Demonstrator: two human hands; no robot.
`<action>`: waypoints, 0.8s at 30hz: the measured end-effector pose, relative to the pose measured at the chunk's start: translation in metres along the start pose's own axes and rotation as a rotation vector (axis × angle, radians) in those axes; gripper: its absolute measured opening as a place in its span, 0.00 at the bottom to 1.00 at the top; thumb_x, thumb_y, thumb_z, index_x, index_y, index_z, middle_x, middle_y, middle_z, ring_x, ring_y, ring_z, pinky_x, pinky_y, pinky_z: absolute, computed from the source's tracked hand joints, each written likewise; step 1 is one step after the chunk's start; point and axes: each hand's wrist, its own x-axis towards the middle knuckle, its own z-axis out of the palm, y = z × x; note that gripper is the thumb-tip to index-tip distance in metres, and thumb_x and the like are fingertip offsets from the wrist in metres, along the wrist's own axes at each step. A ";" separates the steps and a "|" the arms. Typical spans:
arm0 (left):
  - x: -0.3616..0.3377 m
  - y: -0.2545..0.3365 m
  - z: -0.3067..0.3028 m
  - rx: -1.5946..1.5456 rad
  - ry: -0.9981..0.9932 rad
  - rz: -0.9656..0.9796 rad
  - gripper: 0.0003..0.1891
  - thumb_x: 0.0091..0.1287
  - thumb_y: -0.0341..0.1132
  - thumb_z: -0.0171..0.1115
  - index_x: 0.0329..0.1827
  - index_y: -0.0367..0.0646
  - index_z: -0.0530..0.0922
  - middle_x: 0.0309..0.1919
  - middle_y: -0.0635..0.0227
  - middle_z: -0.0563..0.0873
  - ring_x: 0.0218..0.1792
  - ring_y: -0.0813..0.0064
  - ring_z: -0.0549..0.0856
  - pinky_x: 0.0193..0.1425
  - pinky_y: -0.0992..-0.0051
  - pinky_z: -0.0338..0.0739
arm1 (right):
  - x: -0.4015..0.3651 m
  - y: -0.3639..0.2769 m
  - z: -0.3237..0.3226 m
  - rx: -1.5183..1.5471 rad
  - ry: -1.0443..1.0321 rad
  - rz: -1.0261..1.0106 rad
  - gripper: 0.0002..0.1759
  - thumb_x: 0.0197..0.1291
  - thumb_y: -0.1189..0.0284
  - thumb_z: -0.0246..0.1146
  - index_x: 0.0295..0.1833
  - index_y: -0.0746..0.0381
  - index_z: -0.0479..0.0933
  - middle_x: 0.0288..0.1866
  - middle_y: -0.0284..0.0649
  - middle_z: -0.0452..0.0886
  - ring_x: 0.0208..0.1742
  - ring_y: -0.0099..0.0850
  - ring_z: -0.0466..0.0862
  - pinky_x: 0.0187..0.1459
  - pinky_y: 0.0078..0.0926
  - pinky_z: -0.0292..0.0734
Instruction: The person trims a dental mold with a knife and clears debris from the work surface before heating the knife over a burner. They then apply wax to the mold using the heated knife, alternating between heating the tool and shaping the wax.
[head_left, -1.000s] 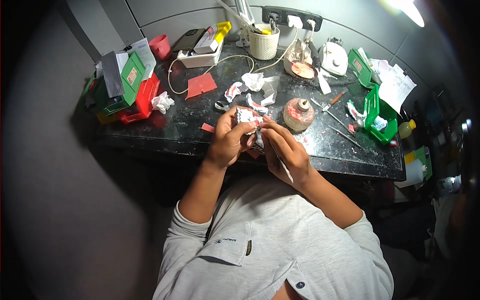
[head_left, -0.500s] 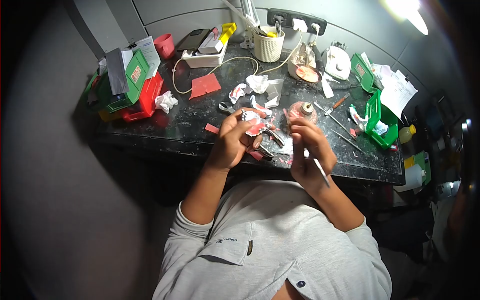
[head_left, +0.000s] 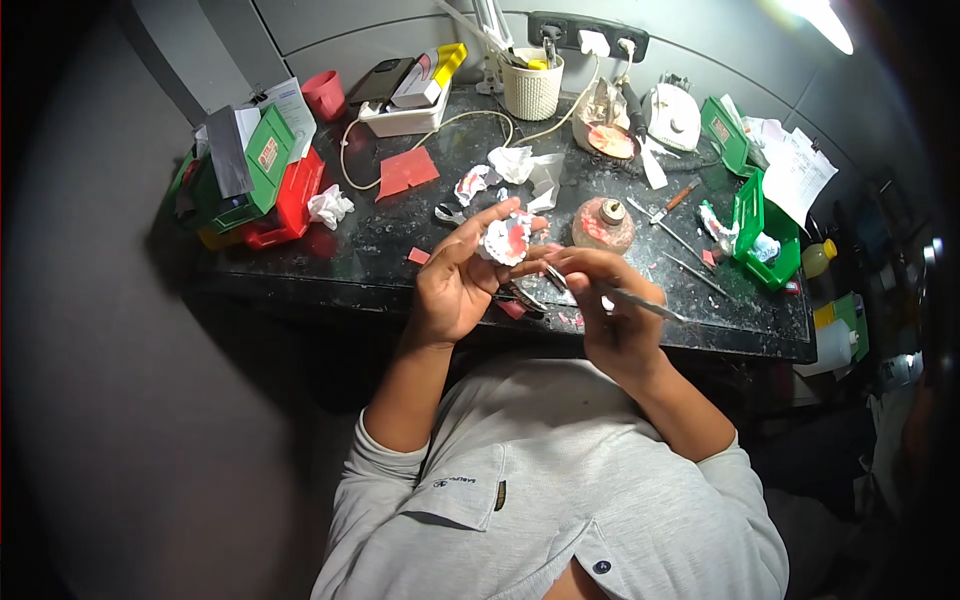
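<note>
My left hand (head_left: 452,290) grips a pink-and-white model (head_left: 507,241) left of the jar (head_left: 603,230); my right hand (head_left: 620,325) pinches a slim tool (head_left: 645,303) just nearer me.

Left hand (head_left: 452,292): holds a white-and-pink toothed piece (head_left: 507,240) in its fingers, above the counter (head_left: 375,250)
Right hand (head_left: 622,325): grips a slender metal tool (head_left: 648,304), beside the left hand
Round glass jar (head_left: 603,230): upright on the counter, beyond the right hand
Red sheet (head_left: 408,173): flat, near the white tray (head_left: 405,121)
Woven cup (head_left: 532,90): upright at the back, holding tools
Open green bin (head_left: 768,235): at the right, white material inside
</note>
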 end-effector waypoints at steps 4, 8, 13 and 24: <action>-0.003 0.005 -0.005 -0.088 -0.018 -0.081 0.40 0.65 0.34 0.50 0.81 0.27 0.53 0.70 0.38 0.74 0.65 0.46 0.82 0.71 0.51 0.80 | -0.003 0.006 0.006 -0.033 -0.018 -0.026 0.10 0.68 0.83 0.66 0.53 0.67 0.83 0.48 0.46 0.90 0.46 0.36 0.92 0.47 0.28 0.85; -0.003 0.003 0.001 -0.018 -0.044 -0.141 0.32 0.72 0.36 0.50 0.76 0.28 0.59 0.67 0.44 0.74 0.63 0.51 0.84 0.66 0.57 0.84 | -0.005 0.008 0.007 0.003 -0.052 0.037 0.11 0.68 0.83 0.65 0.54 0.64 0.84 0.49 0.44 0.90 0.47 0.35 0.92 0.46 0.28 0.86; -0.006 0.003 0.002 0.099 0.018 -0.195 0.23 0.81 0.40 0.48 0.71 0.33 0.61 0.65 0.42 0.77 0.51 0.59 0.91 0.43 0.66 0.92 | -0.002 0.010 0.010 -0.006 -0.033 0.045 0.11 0.67 0.84 0.65 0.53 0.64 0.84 0.49 0.44 0.90 0.47 0.36 0.92 0.46 0.28 0.86; -0.001 0.006 0.010 0.180 -0.004 -0.208 0.13 0.82 0.35 0.43 0.62 0.39 0.59 0.62 0.40 0.78 0.57 0.52 0.87 0.54 0.56 0.90 | -0.009 0.021 0.003 0.025 0.039 0.162 0.07 0.66 0.81 0.69 0.48 0.66 0.84 0.44 0.44 0.90 0.43 0.34 0.91 0.45 0.28 0.84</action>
